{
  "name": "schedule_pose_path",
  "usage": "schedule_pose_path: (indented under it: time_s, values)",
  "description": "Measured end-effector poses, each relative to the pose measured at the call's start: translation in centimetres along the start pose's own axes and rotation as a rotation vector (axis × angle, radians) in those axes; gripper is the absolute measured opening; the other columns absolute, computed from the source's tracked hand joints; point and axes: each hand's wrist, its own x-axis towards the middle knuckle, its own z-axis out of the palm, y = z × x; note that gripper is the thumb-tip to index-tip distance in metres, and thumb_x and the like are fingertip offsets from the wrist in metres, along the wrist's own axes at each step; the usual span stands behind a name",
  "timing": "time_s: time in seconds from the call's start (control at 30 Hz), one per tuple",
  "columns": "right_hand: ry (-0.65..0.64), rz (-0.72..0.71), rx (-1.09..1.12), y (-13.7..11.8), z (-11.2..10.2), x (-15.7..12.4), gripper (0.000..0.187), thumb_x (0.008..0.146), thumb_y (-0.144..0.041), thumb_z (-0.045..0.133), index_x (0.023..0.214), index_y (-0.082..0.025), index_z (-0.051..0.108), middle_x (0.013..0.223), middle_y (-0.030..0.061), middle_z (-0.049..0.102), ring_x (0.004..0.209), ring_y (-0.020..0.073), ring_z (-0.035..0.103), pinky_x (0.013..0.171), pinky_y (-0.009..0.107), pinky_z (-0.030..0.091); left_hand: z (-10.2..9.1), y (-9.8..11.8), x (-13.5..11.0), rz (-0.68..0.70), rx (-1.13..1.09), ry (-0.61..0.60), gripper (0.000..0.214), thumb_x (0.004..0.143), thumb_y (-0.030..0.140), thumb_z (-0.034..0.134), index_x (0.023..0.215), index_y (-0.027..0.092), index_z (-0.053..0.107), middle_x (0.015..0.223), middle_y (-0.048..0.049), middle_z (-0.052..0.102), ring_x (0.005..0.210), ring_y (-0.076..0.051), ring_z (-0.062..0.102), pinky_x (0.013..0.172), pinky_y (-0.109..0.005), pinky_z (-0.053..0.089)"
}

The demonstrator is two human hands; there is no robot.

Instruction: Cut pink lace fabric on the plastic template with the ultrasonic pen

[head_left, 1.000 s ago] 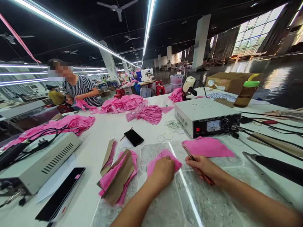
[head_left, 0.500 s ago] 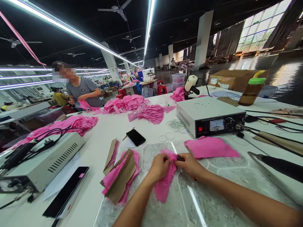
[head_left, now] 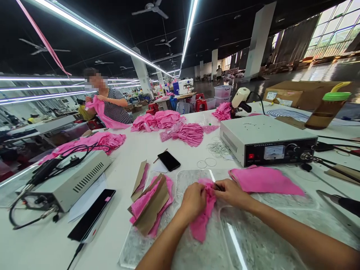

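Note:
My left hand (head_left: 193,200) is closed on a gathered piece of pink fabric (head_left: 200,227), whose lower end hangs down over the clear mat (head_left: 208,253). My right hand (head_left: 233,193) meets it from the right, fingers closed around a small dark tool (head_left: 217,186) with its tip against the fabric. Most of that tool is hidden in my palm, so its kind is unclear. Right of my hands lies a flat stack of pink fabric (head_left: 267,180). On the left, more pink pieces lie with folded brown card (head_left: 152,206).
A grey control box (head_left: 267,129) with a dial stands at back right, near a bottle (head_left: 327,110). Another box (head_left: 71,180) with cables stands left. Two phones (head_left: 168,160) lie on the table. Across it, a person in stripes (head_left: 118,105) handles pink fabric. A black handpiece (head_left: 345,204) sits at right.
The view has turned left, shifting everything rightward. My hands stay together at the pink fabric, barely moved. The person opposite has lifted their pink fabric higher.

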Motion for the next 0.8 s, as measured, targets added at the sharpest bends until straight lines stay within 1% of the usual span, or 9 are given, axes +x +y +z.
schedule_pose_path:
  time_s: [0.1,0.17,0.23,0.27,0.33,0.4,0.57,0.67,0.8]
  values:
    - [0.014,0.005,0.000,0.4,-0.4,0.4,0.022,0.065,-0.036,0.052,0.055,-0.018,0.044,0.054,-0.0055,0.031,0.056,0.0103,0.029,0.052,0.024,0.020,-0.7,-0.7,0.0,0.041,-0.077,-0.032,0.023,0.079,0.013,0.049,0.056,0.017,0.052,0.076,-0.0061,0.059,0.075,-0.019,0.055,0.072,-0.031,0.038]
    - [0.013,0.013,0.019,0.5,-0.6,0.6,0.019,0.064,-0.034,0.051,0.056,-0.017,0.047,0.055,-0.0050,0.035,0.057,0.0108,0.032,0.053,0.024,0.022,-1.1,-1.1,0.1,0.070,-0.161,-0.059,0.024,0.077,0.014,0.051,0.053,0.016,0.049,0.095,-0.0089,0.062,0.079,-0.018,0.056,0.074,-0.030,0.039]
    - [0.006,0.023,0.051,0.5,-0.6,0.8,0.018,0.063,-0.034,0.051,0.057,-0.017,0.048,0.055,-0.0046,0.038,0.057,0.0111,0.035,0.054,0.024,0.024,-1.4,-1.4,0.1,0.098,-0.258,-0.093,0.026,0.076,0.016,0.053,0.052,0.016,0.046,0.117,-0.0096,0.059,0.086,-0.018,0.058,0.075,-0.029,0.041]
    - [0.002,0.029,0.070,0.4,-0.5,0.9,0.018,0.062,-0.034,0.052,0.058,-0.017,0.049,0.056,-0.0045,0.040,0.058,0.0112,0.036,0.055,0.024,0.025,-1.5,-1.6,0.2,0.114,-0.308,-0.114,0.027,0.076,0.019,0.055,0.051,0.016,0.046,0.123,-0.0092,0.057,0.091,-0.019,0.058,0.076,-0.029,0.041]
    - [-0.007,0.044,0.114,0.1,-0.2,0.9,0.019,0.062,-0.035,0.053,0.058,-0.017,0.049,0.056,-0.0043,0.042,0.058,0.0111,0.036,0.055,0.023,0.027,-1.6,-2.0,0.2,0.142,-0.405,-0.155,0.031,0.078,0.026,0.057,0.050,0.016,0.047,0.120,-0.0092,0.061,0.101,-0.022,0.058,0.081,-0.029,0.042]
    - [-0.009,0.065,0.166,-0.2,0.2,0.8,0.019,0.062,-0.035,0.052,0.060,-0.017,0.050,0.057,-0.0041,0.043,0.058,0.0108,0.036,0.055,0.023,0.028,-1.6,-2.3,0.1,0.159,-0.491,-0.184,0.033,0.079,0.034,0.059,0.052,0.016,0.052,0.109,-0.0098,0.065,0.105,-0.025,0.058,0.087,-0.031,0.042]
    - [-0.019,0.142,0.261,-0.7,0.9,0.5,0.016,0.062,-0.032,0.052,0.064,-0.017,0.050,0.056,-0.0048,0.041,0.054,0.0096,0.035,0.050,0.022,0.026,-1.4,-3.1,0.1,0.171,-0.597,-0.199,0.036,0.077,0.044,0.066,0.057,0.015,0.062,0.097,-0.0086,0.063,0.092,-0.021,0.058,0.087,-0.031,0.041]
    - [-0.044,0.156,0.288,-0.6,0.2,0.2,0.017,0.062,-0.032,0.057,0.066,-0.017,0.050,0.058,-0.0054,0.041,0.054,0.0083,0.035,0.048,0.020,0.026,-1.4,-3.2,0.0,0.177,-0.607,-0.203,0.038,0.077,0.046,0.067,0.057,0.014,0.063,0.093,-0.0078,0.060,0.087,-0.019,0.055,0.084,-0.030,0.040]
    - [-0.153,0.207,0.342,-0.4,-1.3,-1.2,0.018,0.065,-0.032,0.054,0.075,-0.018,0.049,0.052,-0.0076,0.039,0.044,0.0072,0.033,0.040,0.019,0.024,-1.6,-3.3,-0.2,0.179,-0.605,-0.195,0.037,0.079,0.047,0.066,0.062,0.014,0.066,0.093,-0.0081,0.058,0.086,-0.019,0.054,0.085,-0.030,0.040]
